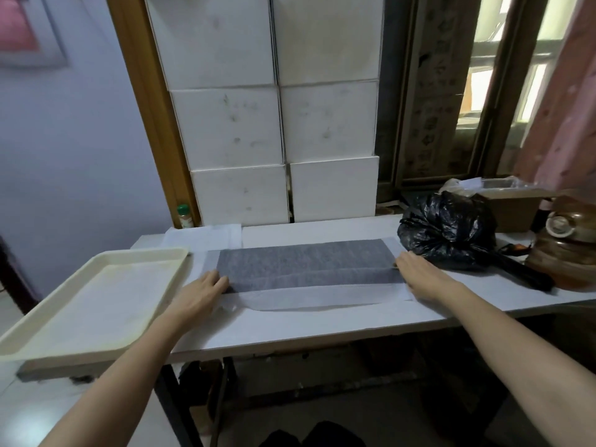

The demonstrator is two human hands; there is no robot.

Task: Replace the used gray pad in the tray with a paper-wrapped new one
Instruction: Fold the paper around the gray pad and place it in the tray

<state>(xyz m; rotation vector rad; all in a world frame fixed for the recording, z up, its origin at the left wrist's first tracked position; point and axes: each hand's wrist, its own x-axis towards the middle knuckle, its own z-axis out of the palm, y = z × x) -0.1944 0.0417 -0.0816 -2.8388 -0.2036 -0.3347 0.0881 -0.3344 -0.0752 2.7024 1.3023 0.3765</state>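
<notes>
A long gray pad lies flat on a sheet of thin white paper in the middle of the table. The paper's near strip shows below the pad. My left hand rests palm down at the pad's left end, its fingertips touching the corner. At the right end lies my right hand, fingers spread on the pad's edge and the paper. A cream plastic tray sits at the table's left end with a pale sheet lining its bottom; it overhangs the table's corner.
A tied black plastic bag sits just behind my right hand. Brown ceramic bowls and a cardboard box crowd the far right. White boxes are stacked against the wall behind. More folded white paper lies at the back left.
</notes>
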